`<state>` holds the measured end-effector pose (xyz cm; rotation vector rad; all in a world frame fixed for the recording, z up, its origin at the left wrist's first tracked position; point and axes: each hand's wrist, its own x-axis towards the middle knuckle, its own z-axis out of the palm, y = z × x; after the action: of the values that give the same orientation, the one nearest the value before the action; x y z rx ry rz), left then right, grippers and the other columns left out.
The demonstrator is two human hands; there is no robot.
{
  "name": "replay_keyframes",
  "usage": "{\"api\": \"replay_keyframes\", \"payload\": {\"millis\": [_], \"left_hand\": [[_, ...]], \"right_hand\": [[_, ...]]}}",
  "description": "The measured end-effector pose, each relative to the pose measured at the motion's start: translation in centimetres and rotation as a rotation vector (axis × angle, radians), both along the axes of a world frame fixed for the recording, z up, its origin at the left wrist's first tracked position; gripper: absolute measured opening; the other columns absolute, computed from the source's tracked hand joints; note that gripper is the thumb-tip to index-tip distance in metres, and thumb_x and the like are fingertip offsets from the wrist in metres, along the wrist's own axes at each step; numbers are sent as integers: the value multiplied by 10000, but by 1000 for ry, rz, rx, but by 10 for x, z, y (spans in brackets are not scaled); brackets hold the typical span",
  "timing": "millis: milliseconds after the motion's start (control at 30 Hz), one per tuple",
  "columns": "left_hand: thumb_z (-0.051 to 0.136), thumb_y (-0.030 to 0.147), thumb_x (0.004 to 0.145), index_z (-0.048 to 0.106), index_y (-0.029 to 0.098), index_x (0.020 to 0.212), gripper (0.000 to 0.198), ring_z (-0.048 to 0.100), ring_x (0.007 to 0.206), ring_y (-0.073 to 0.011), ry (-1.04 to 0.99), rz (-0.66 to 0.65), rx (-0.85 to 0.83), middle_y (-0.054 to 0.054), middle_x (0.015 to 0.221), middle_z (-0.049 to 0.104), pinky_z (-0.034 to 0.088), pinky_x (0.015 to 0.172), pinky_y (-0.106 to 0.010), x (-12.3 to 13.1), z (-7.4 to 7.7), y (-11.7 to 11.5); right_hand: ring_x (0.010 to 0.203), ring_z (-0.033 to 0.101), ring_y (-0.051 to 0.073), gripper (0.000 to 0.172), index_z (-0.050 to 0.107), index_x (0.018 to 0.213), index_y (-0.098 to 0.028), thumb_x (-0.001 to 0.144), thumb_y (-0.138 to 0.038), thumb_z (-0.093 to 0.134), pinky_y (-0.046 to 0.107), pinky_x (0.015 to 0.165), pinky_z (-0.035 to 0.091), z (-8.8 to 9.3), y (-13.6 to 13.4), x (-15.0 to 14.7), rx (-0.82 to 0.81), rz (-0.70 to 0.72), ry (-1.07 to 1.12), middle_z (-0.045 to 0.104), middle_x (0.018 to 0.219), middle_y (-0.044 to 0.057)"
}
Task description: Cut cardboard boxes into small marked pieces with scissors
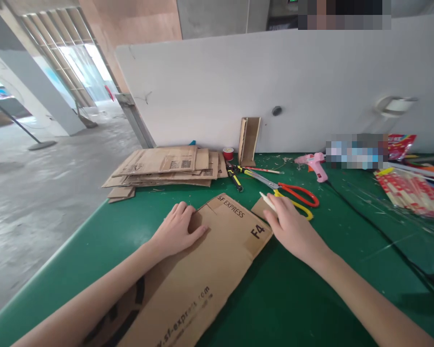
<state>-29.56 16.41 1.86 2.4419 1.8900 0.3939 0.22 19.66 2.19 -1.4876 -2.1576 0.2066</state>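
A long printed cardboard sheet (202, 255) lies slantwise on the green table. My left hand (179, 230) rests on its left edge, thumb spread from the fingers, palm down. My right hand (287, 221) is closed around a white pen (267, 200), its tip pointing up and left, just past the sheet's upper right corner. Under the pen lies a small cardboard piece (259, 209), partly hidden by the hand. Scissors (275, 185) with one red and one yellow handle lie right behind my right hand.
A stack of flattened cardboard (162, 164) lies at the back left. An upright cardboard channel (251, 140) leans on the white board (210, 96). Near it are a red tape roll (228, 153) and a yellow-black cutter (235, 179). A pink glue gun (316, 165) and packaged sticks (412, 193) lie right.
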Motion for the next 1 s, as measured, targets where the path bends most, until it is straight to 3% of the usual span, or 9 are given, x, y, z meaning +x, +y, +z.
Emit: {"api": "replay_keyframes", "payload": {"millis": [100, 200, 333, 400, 433, 500, 567, 700, 1000], "left_hand": [[402, 554, 861, 524, 153, 979, 435, 481, 903, -238, 2, -102, -32, -81, 943, 493, 429, 821, -429, 1, 7, 2], [395, 552, 868, 523, 146, 995, 444, 481, 895, -238, 26, -192, -51, -89, 955, 504, 427, 803, -420, 5, 14, 5], [389, 561, 872, 521, 142, 1011, 460, 490, 882, -233, 55, -286, -47, -90, 960, 515, 420, 777, -393, 8, 19, 11], [404, 555, 867, 521, 149, 1001, 443, 492, 883, -232, 75, -306, -32, -86, 963, 522, 408, 790, -396, 9, 19, 14], [412, 549, 865, 521, 153, 993, 430, 494, 885, -231, 83, -320, -24, -83, 963, 526, 401, 801, -399, 9, 19, 15], [424, 535, 863, 521, 159, 988, 408, 497, 890, -228, 89, -350, -18, -77, 965, 536, 392, 819, -402, 10, 18, 16], [432, 524, 862, 519, 159, 1028, 410, 501, 908, -229, 86, -371, -22, -77, 982, 542, 391, 831, -400, 10, 16, 17], [449, 523, 853, 500, 156, 1164, 485, 510, 934, -240, 100, -390, -10, -88, 1010, 542, 401, 836, -399, 10, 14, 16], [431, 489, 872, 532, 135, 1168, 472, 533, 863, -224, 111, -447, 12, -95, 936, 569, 444, 726, -345, 10, 13, 16]], "right_hand": [[884, 624, 209, 396, 471, 1312, -256, 954, -333, 319, 381, 771, 492, 19, -6, 3, -206, 224, 183, 639, 996, 80], [745, 618, 170, 359, 586, 1131, -256, 919, -473, 395, 347, 700, 491, 33, -15, 4, -473, 451, 513, 640, 913, 60], [830, 634, 226, 731, 508, 1150, -247, 656, -785, 525, 329, 616, 487, 26, -21, 0, -859, 681, 997, 663, 1003, 96], [573, 574, 134, 515, 525, 939, -235, 671, -656, 655, 242, 517, 416, 15, -23, -5, -804, 595, 1003, 660, 683, 6], [421, 453, 80, 382, 502, 813, -223, 748, -572, 645, 202, 450, 338, 9, -25, -8, -732, 510, 974, 552, 485, -58], [336, 274, 52, 361, 489, 748, -208, 892, -538, 459, 192, 397, 232, 4, -28, -14, -656, 419, 906, 363, 355, -105], [381, 315, 67, 344, 499, 848, -209, 945, -498, 341, 191, 410, 258, 5, -32, -19, -716, 422, 825, 399, 417, -94], [501, 445, 75, 97, 458, 856, -217, 877, -295, 512, 192, 469, 344, 14, -33, -22, -770, 465, 601, 497, 581, -71], [472, 607, 106, 283, 479, 711, -189, 860, -424, 531, 176, 382, 405, -4, -28, -29, -754, 361, 498, 632, 603, -2]]}}
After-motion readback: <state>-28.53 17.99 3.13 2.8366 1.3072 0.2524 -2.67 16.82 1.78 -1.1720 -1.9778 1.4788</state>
